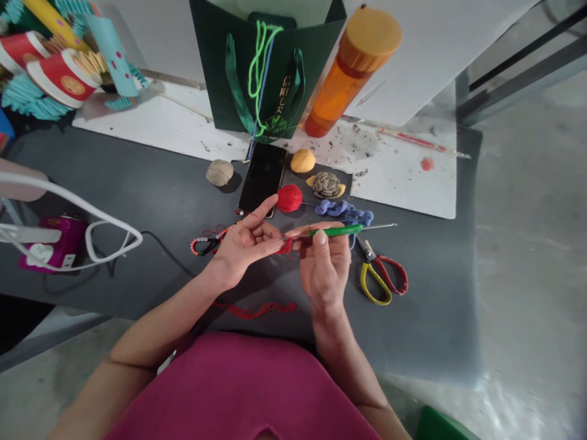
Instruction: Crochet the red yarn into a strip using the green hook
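Observation:
Thumb and fingers of my left hand (250,241) pinch a small piece of red crochet work (286,246), with the index finger raised. My right hand (324,263) is closed around a crochet hook (337,231) with a green handle; its metal tip at one end points right, and the other end meets the red piece. Just beyond my fingers lies a red yarn ball (290,198). A red crocheted strip (257,310) lies near the table's front edge. Blue crochet work (345,212) rests beyond my right hand.
Scissors (383,278) lie right of my right hand. A phone (263,177), a beige yarn ball (219,173), a yellow ball (303,161) and a crocheted flower (326,185) sit beyond. Behind stand a green paper bag (215,67) and an orange bottle (342,79). A white cable (105,217) loops left.

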`<state>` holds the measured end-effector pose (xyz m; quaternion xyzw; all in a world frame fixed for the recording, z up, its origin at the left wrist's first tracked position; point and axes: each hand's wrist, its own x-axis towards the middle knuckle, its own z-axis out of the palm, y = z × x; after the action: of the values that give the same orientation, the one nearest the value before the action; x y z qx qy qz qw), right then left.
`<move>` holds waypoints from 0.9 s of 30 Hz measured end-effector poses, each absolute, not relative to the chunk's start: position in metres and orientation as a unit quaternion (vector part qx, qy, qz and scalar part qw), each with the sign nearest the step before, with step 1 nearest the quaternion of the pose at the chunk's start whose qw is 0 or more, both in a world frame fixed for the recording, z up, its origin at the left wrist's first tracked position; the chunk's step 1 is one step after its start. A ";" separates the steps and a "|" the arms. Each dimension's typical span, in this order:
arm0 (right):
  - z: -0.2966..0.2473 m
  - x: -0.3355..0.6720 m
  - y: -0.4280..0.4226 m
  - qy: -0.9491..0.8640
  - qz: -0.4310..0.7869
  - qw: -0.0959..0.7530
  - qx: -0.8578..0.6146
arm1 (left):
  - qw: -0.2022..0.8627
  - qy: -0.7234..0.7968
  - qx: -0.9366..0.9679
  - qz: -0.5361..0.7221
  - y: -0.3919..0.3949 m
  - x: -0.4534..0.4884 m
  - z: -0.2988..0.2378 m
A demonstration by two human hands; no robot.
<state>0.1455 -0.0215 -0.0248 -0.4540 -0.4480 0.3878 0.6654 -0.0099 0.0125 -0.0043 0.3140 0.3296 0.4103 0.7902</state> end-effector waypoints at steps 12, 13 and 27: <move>-0.021 0.130 -0.031 -0.531 0.167 0.673 -0.487 | 0.791 0.335 0.261 0.441 0.001 -0.001 0.000; -0.021 0.128 -0.030 -0.487 0.224 0.694 -0.481 | 0.799 0.334 0.246 0.434 0.002 -0.001 0.001; -0.020 0.149 -0.023 -0.463 0.379 0.661 -0.454 | 0.828 0.319 0.221 0.405 0.012 -0.008 0.006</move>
<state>0.1494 -0.0231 -0.0201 -0.4542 -0.4625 0.3786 0.6606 -0.0082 0.0119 0.0058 0.2206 0.3193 0.4048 0.8280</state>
